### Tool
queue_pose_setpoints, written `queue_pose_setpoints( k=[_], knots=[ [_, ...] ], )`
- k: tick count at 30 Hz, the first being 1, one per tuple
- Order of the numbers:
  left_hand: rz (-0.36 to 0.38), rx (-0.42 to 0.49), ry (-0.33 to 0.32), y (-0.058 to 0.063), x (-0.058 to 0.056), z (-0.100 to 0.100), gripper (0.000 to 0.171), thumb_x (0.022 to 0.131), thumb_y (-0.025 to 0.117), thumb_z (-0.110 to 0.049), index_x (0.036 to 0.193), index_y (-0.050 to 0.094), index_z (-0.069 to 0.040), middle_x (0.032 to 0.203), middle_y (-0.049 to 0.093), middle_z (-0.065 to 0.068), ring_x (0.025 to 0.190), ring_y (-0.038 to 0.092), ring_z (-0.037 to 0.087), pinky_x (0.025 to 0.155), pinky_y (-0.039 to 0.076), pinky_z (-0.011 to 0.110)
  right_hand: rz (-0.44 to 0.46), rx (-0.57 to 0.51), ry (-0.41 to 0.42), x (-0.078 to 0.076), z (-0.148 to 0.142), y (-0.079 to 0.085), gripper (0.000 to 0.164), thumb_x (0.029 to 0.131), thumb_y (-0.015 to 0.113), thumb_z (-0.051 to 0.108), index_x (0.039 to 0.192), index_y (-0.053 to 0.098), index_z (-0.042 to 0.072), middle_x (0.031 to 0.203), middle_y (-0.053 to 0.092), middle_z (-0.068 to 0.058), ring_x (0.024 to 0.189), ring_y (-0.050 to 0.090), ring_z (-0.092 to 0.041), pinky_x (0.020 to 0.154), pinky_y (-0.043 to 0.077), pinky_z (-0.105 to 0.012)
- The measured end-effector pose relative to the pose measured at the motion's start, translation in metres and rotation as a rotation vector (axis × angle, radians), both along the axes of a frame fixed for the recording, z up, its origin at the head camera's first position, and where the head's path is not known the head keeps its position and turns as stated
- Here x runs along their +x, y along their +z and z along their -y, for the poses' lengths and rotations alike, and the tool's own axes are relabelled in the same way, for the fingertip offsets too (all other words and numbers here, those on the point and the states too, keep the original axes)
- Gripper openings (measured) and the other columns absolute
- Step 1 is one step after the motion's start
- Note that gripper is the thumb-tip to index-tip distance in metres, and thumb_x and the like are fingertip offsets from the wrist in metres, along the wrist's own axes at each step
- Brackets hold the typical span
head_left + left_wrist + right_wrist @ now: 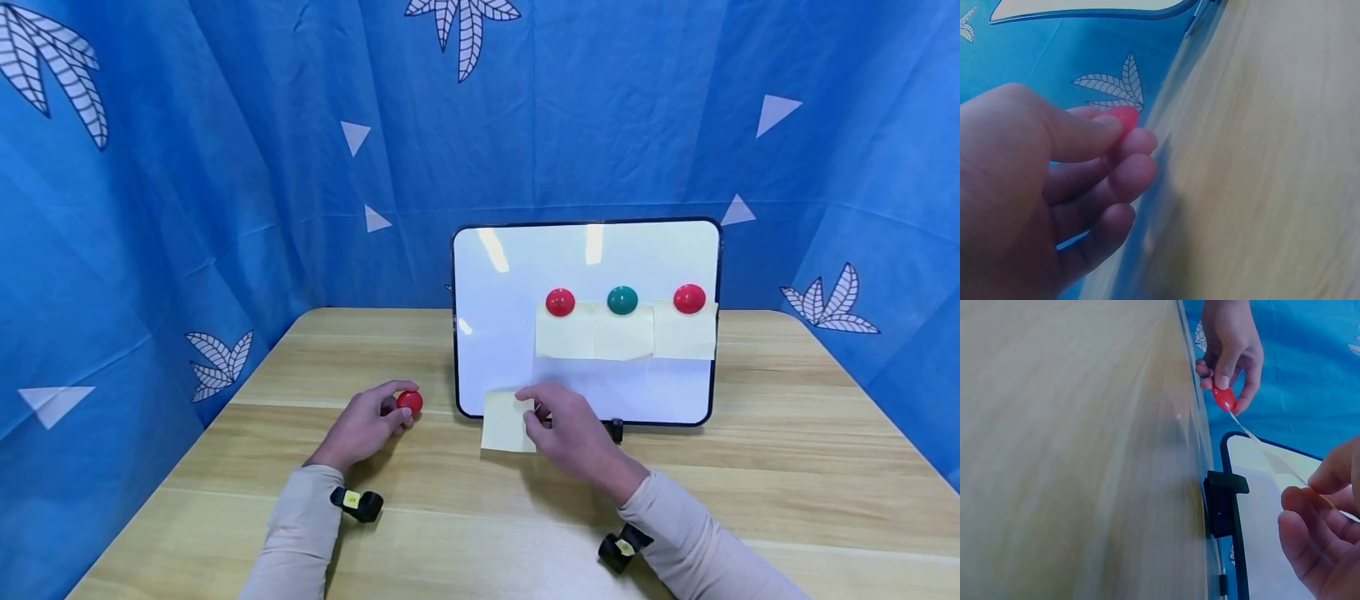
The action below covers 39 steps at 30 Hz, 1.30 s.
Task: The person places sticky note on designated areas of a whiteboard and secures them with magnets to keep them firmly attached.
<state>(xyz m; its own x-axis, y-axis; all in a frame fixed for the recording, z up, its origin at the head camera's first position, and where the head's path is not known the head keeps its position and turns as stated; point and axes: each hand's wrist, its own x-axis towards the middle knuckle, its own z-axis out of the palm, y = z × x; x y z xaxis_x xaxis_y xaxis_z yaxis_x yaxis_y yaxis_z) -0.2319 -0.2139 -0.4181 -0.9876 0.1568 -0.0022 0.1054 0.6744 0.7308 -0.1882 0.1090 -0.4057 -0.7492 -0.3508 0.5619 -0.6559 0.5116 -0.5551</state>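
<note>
My left hand pinches a round red magnet between thumb and fingers, to the left of the whiteboard. The same red magnet shows partly behind the thumb in the left wrist view. With thumb and fingers, my right hand holds a pale yellow sticky note by its right side, in front of the board's lower left edge. In the right wrist view the note appears almost edge-on. Higher on the board, two red magnets and a green magnet sit at the tops of three similar notes.
The whiteboard stands upright on the wooden table, with a black clip-like support at its lower edge. Behind and beside the table hangs a blue curtain with leaf and triangle prints.
</note>
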Motion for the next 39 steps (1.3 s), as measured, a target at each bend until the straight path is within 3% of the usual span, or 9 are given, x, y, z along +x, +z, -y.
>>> queue_pose_setpoints(
  k=[20, 30, 39],
  knots=[
    [-0.025, 0.098, -0.029, 0.000, 0.000, 0.000, 0.035, 0.102, 0.055, -0.005, 0.136, 0.059, -0.013, 0.100, 0.068, 0.008, 0.085, 0.064, 0.022, 0.080, 0.054, 0.035, 0.003, -0.023, 0.001, 0.000, -0.001, 0.003, 0.024, 0.090, 0.064, -0.002, 0.113, 0.068, 0.001, 0.090, 0.065, -0.005, 0.072, 0.059, -0.007, 0.065, 0.054, -0.024],
    [-0.008, 0.121, -0.030, -0.002, 0.001, 0.000, 0.031, 0.102, 0.055, -0.006, 0.131, 0.062, -0.015, 0.098, 0.067, 0.007, 0.086, 0.063, 0.024, 0.081, 0.054, 0.037, -0.047, -0.069, -0.009, -0.006, -0.004, 0.012, 0.025, 0.087, 0.064, -0.007, 0.110, 0.068, 0.001, 0.091, 0.065, -0.003, 0.070, 0.059, -0.011, 0.062, 0.054, -0.024],
    [0.015, 0.162, -0.039, -0.002, 0.001, 0.000, 0.030, 0.101, 0.055, -0.004, 0.129, 0.062, -0.014, 0.097, 0.065, 0.009, 0.084, 0.063, 0.025, 0.078, 0.055, 0.036, -0.038, -0.075, -0.037, -0.010, -0.002, 0.021, 0.025, 0.089, 0.064, -0.005, 0.112, 0.069, 0.002, 0.096, 0.066, -0.005, 0.071, 0.059, -0.010, 0.063, 0.055, -0.025]
  ],
)
